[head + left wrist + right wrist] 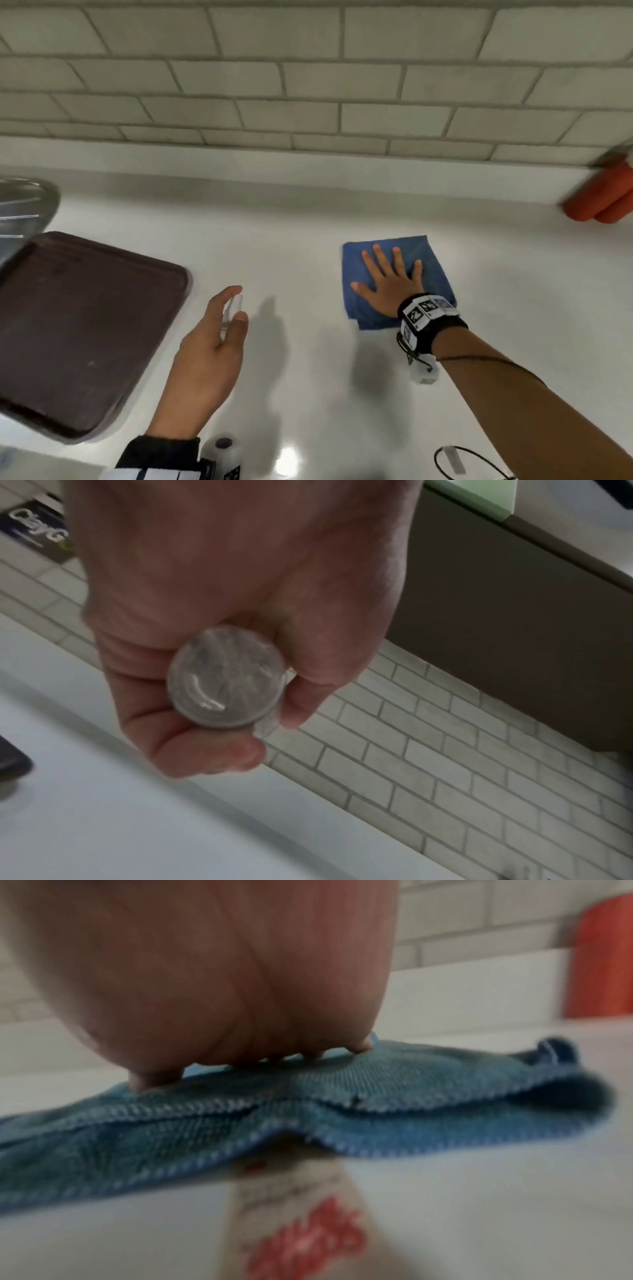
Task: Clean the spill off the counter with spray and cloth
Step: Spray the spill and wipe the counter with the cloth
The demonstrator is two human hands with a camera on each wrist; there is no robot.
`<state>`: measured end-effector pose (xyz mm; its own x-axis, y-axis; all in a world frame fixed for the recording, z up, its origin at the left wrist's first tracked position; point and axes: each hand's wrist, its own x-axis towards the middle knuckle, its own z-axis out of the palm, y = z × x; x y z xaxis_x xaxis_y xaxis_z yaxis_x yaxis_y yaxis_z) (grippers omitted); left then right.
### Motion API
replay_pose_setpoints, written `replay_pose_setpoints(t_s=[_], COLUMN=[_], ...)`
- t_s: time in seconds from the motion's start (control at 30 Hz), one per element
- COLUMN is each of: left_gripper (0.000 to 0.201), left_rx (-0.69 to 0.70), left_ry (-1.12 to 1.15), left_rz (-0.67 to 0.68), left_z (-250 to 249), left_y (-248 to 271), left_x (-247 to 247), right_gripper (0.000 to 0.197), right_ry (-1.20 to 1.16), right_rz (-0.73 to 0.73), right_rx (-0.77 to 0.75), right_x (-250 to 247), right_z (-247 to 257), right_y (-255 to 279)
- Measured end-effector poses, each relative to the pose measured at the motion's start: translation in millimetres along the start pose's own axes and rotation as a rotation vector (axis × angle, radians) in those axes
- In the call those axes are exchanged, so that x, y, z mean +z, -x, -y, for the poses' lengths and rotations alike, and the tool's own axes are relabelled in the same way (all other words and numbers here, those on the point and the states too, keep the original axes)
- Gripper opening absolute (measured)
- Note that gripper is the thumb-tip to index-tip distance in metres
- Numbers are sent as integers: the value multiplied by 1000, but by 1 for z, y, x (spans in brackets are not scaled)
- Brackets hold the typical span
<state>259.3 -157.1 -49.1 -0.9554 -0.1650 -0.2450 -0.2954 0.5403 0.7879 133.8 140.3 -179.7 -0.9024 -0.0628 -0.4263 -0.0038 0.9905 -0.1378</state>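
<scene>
A folded blue cloth (pixel 435 260) lies on the white counter (pixel 291 222), right of centre. My right hand (pixel 387 274) presses flat on it with the fingers spread; the right wrist view shows the fingertips (pixel 154 1080) resting on the cloth (pixel 308 1118). To the left, above the counter, my left hand (pixel 238 303) grips a small clear spray bottle (pixel 230 318) between thumb and fingers. The left wrist view shows the bottle's round base (pixel 226 677) with the fingers curled round it. No spill shows on the counter.
A dark brown tray (pixel 85 325) lies at the left, with a metal bowl (pixel 24 205) behind it. An orange object (pixel 603 198) stands at the far right against the tiled wall (pixel 308 85). A white tag with red print (pixel 301 1218) sticks out from under the cloth.
</scene>
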Motion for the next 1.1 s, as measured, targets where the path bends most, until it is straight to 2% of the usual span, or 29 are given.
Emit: replay_pose_setpoints(t_s=[0.07,0.13,0.2,0.27,0.3,0.37,0.43,0.5,0.57,0.6,0.67,0.73,0.77,0.83,0.87,0.97,1.03,1.1], left_gripper=[38,38,37,37,37,40,41,41,43,43,43,43,43,43,44,43,43,44], left_rx=[-20,-27,-21,-21,-25,-16,27,68,108,124,139,154,164,181,188,205,228,253], left_ry=[-1,-5,4,11,16,11,-19,-23,-34,-41,-40,-51,-60,-84,-108,-195,-239,-287], left_rz=[-9,-3,7,32,49,74,71,55,30,18,7,19,18,8,4,-8,-31,-51], left_z=[17,31,41,47,49,52,51,47,45,45,46,47,47,48,50,53,49,37], left_y=[-10,-22,-33,-43,-48,-59,-69,-79,-89,-95,-103,-107,-107,-105,-103,-105,-118,-140], left_x=[-18,-31,-42,-51,-55,-62,-68,-73,-78,-80,-81,-79,-76,-71,-67,-60,-58,-53], right_gripper=[80,81,89,100,100,96,98,86,77,77,79,79,78,78,79,79,77,76], right_ry=[10,31,53,122,162,191,158,80,24,33,102,138,124,67,51,3,-11,-13], right_rz=[2,-6,8,26,43,51,17,4,-36,-64,-67,-69,-79,-101,-117,-38,-29,-55], right_rx=[9,-53,-185,-397,-484,-544,-439,-227,-127,-147,-281,-426,-444,-378,-299,-65,-21,-36], right_x=[-9,-9,0,19,23,16,2,-11,-7,1,21,45,49,38,28,-2,-3,13], right_z=[36,82,135,176,187,190,184,185,202,212,226,223,217,196,184,152,145,150], right_y=[-31,-42,-33,-14,-9,-23,-58,-88,-91,-81,-41,0,12,-1,-18,-63,-61,-31])
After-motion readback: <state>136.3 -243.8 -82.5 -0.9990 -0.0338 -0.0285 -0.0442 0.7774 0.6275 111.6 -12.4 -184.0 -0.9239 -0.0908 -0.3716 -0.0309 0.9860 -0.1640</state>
